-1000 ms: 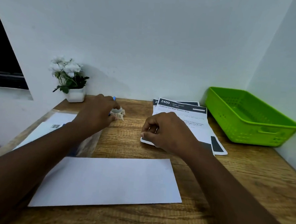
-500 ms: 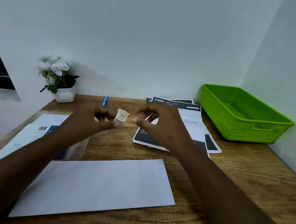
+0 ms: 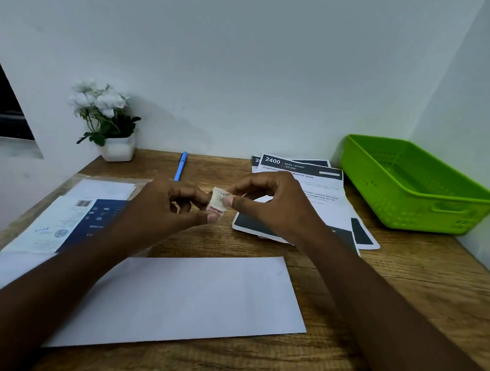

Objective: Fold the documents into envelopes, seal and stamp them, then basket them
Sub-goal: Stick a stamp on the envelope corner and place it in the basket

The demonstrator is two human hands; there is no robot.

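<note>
While both hands are raised above the wooden desk (image 3: 403, 278), the left hand (image 3: 163, 212) and the right hand (image 3: 271, 206) pinch one small stamp (image 3: 217, 200) between their fingertips; its print is too small to read. One white envelope (image 3: 192, 299) lies flat under them. At least two documents (image 3: 320, 195) lie behind, the top one reading "2400 DESK / STUDY". One green basket (image 3: 407, 202) stands at the right, and one blue pen (image 3: 180, 166) lies near the wall.
</note>
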